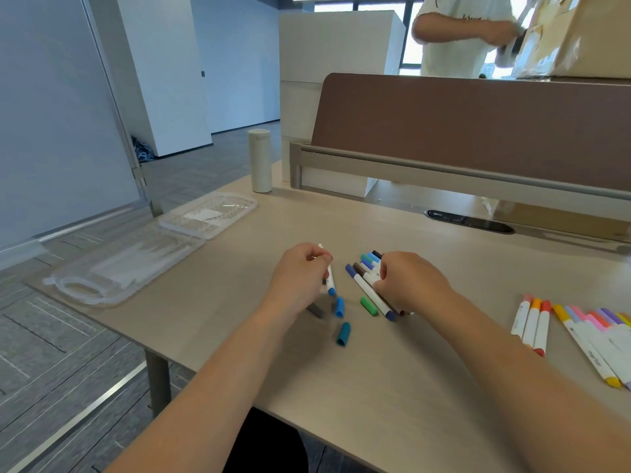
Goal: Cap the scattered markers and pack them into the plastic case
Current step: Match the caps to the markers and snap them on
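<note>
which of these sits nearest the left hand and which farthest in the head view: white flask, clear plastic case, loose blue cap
1. Loose blue cap, just below the marker the left hand grips.
2. Clear plastic case, open at the left edge.
3. White flask, upright, far left.

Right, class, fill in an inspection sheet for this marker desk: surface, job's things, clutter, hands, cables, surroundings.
Surface: pale wood table, with markers and caps spread over it.
Job's things: clear plastic case lies open at the left; blue cap, teal cap and green cap lie loose; capped markers lie side by side at the right.
Clutter: white bottle stands at the far edge.
Hands: left hand holds a blue-tipped marker; right hand grips a marker bundle.
Cables: nothing seen.
Surroundings: brown divider; beyond it a person and a cardboard box.
</note>
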A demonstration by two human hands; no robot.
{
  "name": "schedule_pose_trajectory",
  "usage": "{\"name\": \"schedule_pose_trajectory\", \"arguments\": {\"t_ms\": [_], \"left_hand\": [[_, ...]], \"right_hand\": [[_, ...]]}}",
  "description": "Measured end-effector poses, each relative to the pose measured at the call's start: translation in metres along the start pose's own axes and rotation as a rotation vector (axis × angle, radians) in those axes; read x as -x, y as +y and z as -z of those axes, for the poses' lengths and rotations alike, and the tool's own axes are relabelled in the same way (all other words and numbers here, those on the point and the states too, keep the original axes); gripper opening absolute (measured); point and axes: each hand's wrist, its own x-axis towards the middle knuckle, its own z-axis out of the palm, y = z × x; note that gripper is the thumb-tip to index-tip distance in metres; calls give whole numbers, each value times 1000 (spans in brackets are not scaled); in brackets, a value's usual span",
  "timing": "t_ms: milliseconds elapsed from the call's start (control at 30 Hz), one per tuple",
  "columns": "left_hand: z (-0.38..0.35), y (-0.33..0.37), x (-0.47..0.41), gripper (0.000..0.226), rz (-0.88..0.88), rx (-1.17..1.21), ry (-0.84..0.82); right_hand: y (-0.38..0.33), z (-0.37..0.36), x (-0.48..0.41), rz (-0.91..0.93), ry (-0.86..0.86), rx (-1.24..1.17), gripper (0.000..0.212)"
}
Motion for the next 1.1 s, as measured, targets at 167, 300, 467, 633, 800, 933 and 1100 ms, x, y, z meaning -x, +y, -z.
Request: {"name": "schedule_pose_trajectory", "arguments": {"t_ms": [167,300,467,633,800,933,1100], "left_hand": [[8,-2,-3,15,-22,-45,16],[16,-3,-6,18,-33,-36,41],[25,-6,-9,17,-56,-45,63],[32,-11,-9,16,-55,-17,44],[37,-12,-6,15,-81,-61,58],[35,-8,1,11,-134,-237,3],[20,-4,7,23,-194,-627,-236]], "right_hand": [[-12,1,0,26,71,-2,20],[-42,2,-5,67,47,-104,17],[-76,2,-14,77,-95,-68,13],[-100,9,-17,91,-264,169,17],[-101,1,-20,57,-240,132,20],[-89,11,-12,43,-189,22,28],[-60,20,-1,10,-140,-226,11]]}}
